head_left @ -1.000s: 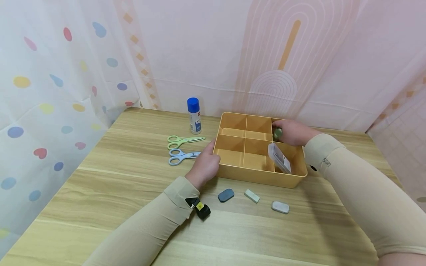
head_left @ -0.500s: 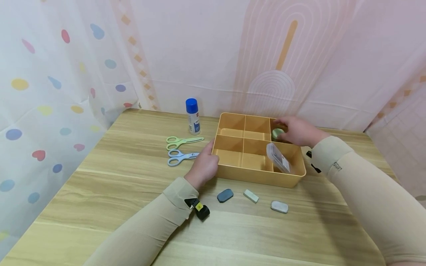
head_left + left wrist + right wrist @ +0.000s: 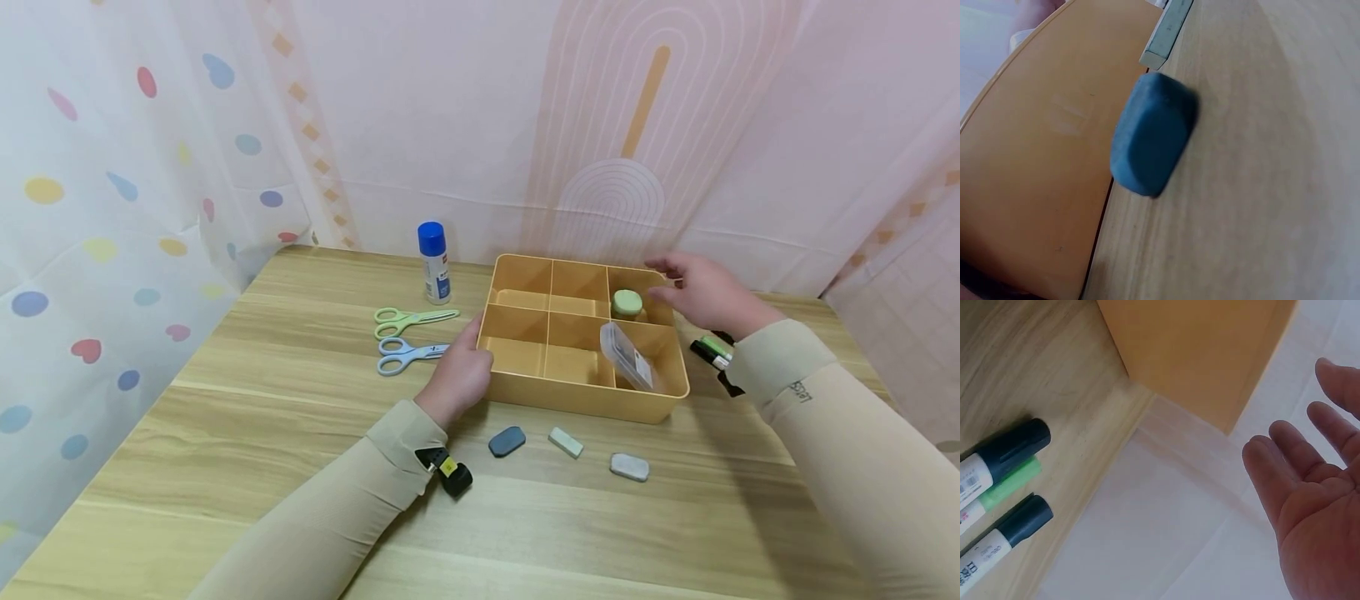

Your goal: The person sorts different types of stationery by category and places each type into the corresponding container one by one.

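A yellow-orange divided storage box (image 3: 573,397) stands on the table. My left hand (image 3: 457,377) holds its front left corner, thumb at the front and fingers along the left side, partly hidden. A small round pale green container (image 3: 627,302) sits in the back right compartment. My right hand (image 3: 708,292) is just to the right of that compartment, fingers loosely spread and nothing in them; the right wrist view shows the bare palm too. A clear plastic case (image 3: 628,358) leans in the front right compartment.
Left of the box are green scissors (image 3: 408,319), blue scissors (image 3: 405,354) and a blue-capped glue bottle (image 3: 435,265). In front lie a dark blue eraser-like block (image 3: 507,442), a pale green block (image 3: 566,442) and a grey block (image 3: 629,467). Markers (image 3: 1013,447) lie to the right.
My right hand has let go of the round green container and moved out of the back right compartment, to the right. The container stays inside. My left hand keeps its place on the box.
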Demonstrator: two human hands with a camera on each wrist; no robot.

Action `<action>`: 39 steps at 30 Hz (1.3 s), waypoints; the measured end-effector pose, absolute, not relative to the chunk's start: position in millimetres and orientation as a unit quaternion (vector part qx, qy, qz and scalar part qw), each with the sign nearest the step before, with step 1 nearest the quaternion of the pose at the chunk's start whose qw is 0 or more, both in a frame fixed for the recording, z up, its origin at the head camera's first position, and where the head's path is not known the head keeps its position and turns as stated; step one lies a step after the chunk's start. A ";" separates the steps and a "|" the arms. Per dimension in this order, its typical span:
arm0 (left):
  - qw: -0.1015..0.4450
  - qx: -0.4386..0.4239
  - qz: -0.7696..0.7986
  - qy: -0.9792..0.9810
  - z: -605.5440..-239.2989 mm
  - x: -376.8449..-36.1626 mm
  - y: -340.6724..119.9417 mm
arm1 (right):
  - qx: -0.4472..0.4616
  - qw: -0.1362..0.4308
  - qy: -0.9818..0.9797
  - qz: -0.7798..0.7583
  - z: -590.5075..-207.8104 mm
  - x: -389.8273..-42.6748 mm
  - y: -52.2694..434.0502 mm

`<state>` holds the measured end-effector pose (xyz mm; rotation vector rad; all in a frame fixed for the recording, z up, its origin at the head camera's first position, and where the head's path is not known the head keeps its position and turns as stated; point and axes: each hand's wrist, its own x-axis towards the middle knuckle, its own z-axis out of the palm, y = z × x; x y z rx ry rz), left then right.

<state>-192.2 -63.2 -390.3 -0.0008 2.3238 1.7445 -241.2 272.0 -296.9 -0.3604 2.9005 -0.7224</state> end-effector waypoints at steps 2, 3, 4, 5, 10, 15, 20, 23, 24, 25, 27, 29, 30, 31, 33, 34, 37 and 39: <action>0.117 0.000 0.597 0.794 -390.4 -192.3 -63.6 | -0.113 0.062 0.962 -0.242 -296.8 -239.5 276.1; 0.117 -0.001 0.597 0.794 -390.2 -192.2 -63.6 | -0.111 0.059 0.962 -0.242 -297.0 -238.6 277.8; 0.118 -0.002 0.596 0.794 -390.1 -192.2 -63.7 | -0.110 0.055 0.962 -0.242 -297.5 -237.9 279.6; 0.118 -0.003 0.596 0.794 -390.0 -192.2 -63.9 | -0.109 0.052 0.963 -0.242 -298.1 -237.0 281.3; 0.119 -0.007 0.591 0.798 -390.6 -193.0 -64.6 | -0.100 0.037 0.966 -0.234 -302.6 -233.1 289.6; 0.117 -0.007 0.591 0.798 -390.7 -193.2 -65.4 | -0.085 0.042 0.970 -0.224 -307.6 -229.5 299.0; 0.116 -0.005 0.591 0.798 -390.0 -191.7 -66.3 | -0.077 0.045 0.973 -0.215 -312.8 -227.1 308.1; 0.117 -0.006 0.591 0.798 -390.1 -191.4 -66.3 | -0.073 0.050 0.974 -0.210 -314.4 -225.8 313.3; 0.116 -0.006 0.592 0.798 -390.2 -191.6 -66.3 | -0.072 0.051 0.975 -0.206 -314.7 -225.6 314.9; 0.116 -0.006 0.591 0.798 -390.3 -191.7 -66.2 | -0.072 0.053 0.975 -0.203 -314.7 -225.3 316.4; 0.114 -0.006 0.591 0.798 -390.4 -191.8 -66.1 | -0.073 0.053 0.977 -0.195 -314.6 -224.7 319.5; 0.113 -0.004 0.592 0.798 -390.5 -191.9 -66.0 | -0.072 0.054 0.978 -0.187 -314.7 -224.2 322.8; 0.113 -0.004 0.593 0.797 -390.8 -192.1 -66.1 | -0.071 0.055 0.979 -0.184 -314.8 -224.1 324.3; 0.112 -0.003 0.594 0.797 -391.3 -192.3 -66.2 | -0.069 0.057 0.979 -0.182 -315.0 -224.0 325.9; 0.112 -0.001 0.596 0.795 -391.9 -192.7 -66.4 | -0.063 0.065 0.979 -0.180 -316.0 -224.3 329.4; 0.112 0.000 0.596 0.795 -392.1 -192.7 -66.5 | -0.061 0.069 0.980 -0.178 -316.9 -224.9 331.5; 0.113 0.002 0.596 0.795 -392.5 -193.0 -66.5 | -0.055 0.082 0.980 -0.171 -320.0 -226.5 338.0; 0.113 0.002 0.595 0.796 -392.1 -192.6 -66.4 | -0.054 0.088 0.981 -0.164 -322.7 -227.5 342.7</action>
